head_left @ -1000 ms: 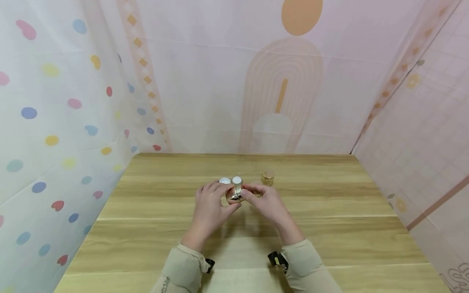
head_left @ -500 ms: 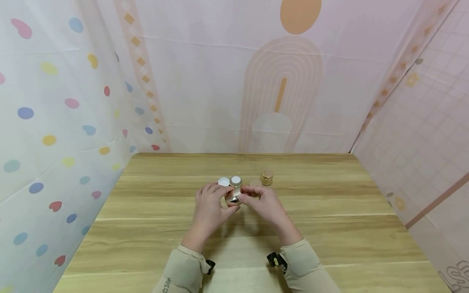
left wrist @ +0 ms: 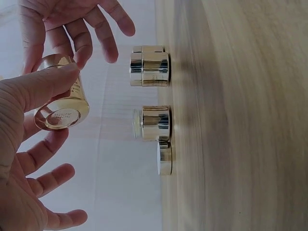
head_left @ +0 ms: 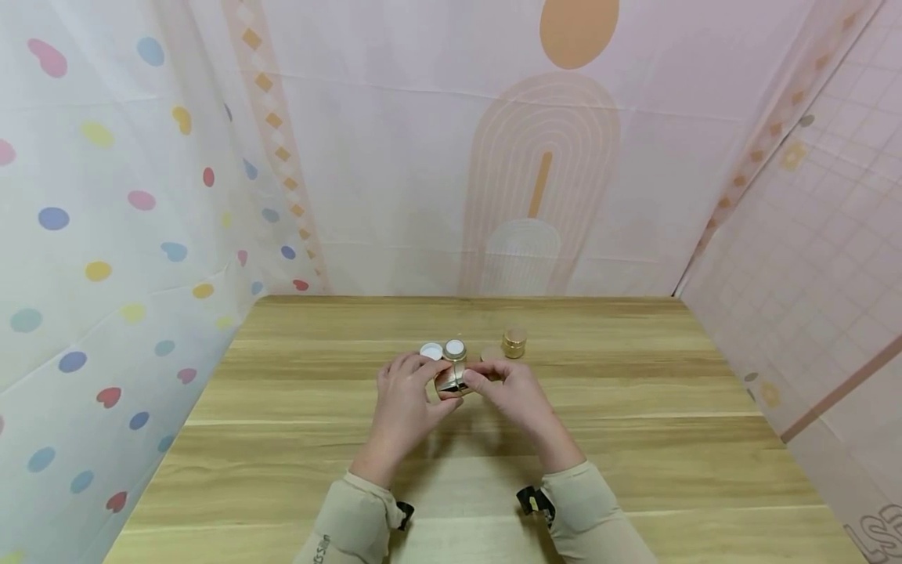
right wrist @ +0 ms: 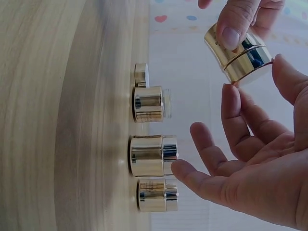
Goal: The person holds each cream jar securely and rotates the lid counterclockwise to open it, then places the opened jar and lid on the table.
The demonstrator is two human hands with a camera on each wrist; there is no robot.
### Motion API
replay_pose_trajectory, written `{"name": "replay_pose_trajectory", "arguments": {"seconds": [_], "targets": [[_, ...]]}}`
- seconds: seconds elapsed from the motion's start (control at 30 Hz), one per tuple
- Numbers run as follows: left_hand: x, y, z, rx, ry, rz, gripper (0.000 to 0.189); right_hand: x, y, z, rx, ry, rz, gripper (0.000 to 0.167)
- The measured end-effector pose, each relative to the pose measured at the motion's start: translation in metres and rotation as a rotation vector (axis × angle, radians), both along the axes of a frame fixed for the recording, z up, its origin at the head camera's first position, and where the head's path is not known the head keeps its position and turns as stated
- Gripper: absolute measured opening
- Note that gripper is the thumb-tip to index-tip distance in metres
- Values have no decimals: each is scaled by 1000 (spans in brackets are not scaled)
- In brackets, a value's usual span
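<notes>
My left hand (head_left: 407, 395) holds a shiny gold cosmetic jar (left wrist: 74, 98) above the table, tilted, with its printed base showing in the left wrist view. A seam separates the jar body from its gold lid (right wrist: 250, 63). Thumb and fingertips of my right hand (head_left: 517, 392) pinch the lid's rim; its other fingers are spread. Beyond the hands stands an open gold jar (right wrist: 149, 104) with a pale, clear-looking neck. Touching it is a loose gold lid (right wrist: 141, 74), its white inside facing up in the head view.
Two closed gold jars stand farther right: a larger jar (right wrist: 148, 156) and a smaller jar (right wrist: 153, 195). All rest on a wood-grain table (head_left: 296, 439). A patterned cloth backdrop (head_left: 395, 196) hangs behind the table's far edge.
My right thumb and fingers have shifted slightly at the lid, and the held jar has turned a little. The left hand keeps its hold. The standing jars have not moved.
</notes>
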State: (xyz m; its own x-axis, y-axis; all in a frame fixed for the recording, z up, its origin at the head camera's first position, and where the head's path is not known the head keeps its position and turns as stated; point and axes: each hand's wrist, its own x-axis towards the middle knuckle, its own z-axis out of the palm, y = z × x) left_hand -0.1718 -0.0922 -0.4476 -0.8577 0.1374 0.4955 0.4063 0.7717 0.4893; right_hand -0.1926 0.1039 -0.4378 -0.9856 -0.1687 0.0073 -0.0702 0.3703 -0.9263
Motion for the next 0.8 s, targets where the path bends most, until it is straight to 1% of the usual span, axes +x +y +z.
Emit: {"name": "replay_pose_trajectory", "arguments": {"seconds": [0.2, 0.3, 0.37, 0.53, 0.6, 0.8], "targets": [[-1, 0, -1, -24, -3, 5, 50, 1, 1, 1, -3, -22, 13, 29], [-1, -1, -2, -33, -9, 11, 49, 2, 1, 2, -14, -39, 26, 31], [-2, -1, -2, -40, -9, 16, 49, 2, 2, 3, -13, -34, 34, 34], [-4, -2, -4, -55, 13, 37, 50, 0, 3, 0, 3, -22, 6, 36], [-5, -2, -5, -58, 26, 40, 50, 0, 4, -1, 3, -33, -7, 36], [-4, 0, -5, -57, 7, 25, 52, 0, 5, -4, 47, -42, 18, 38]]}}
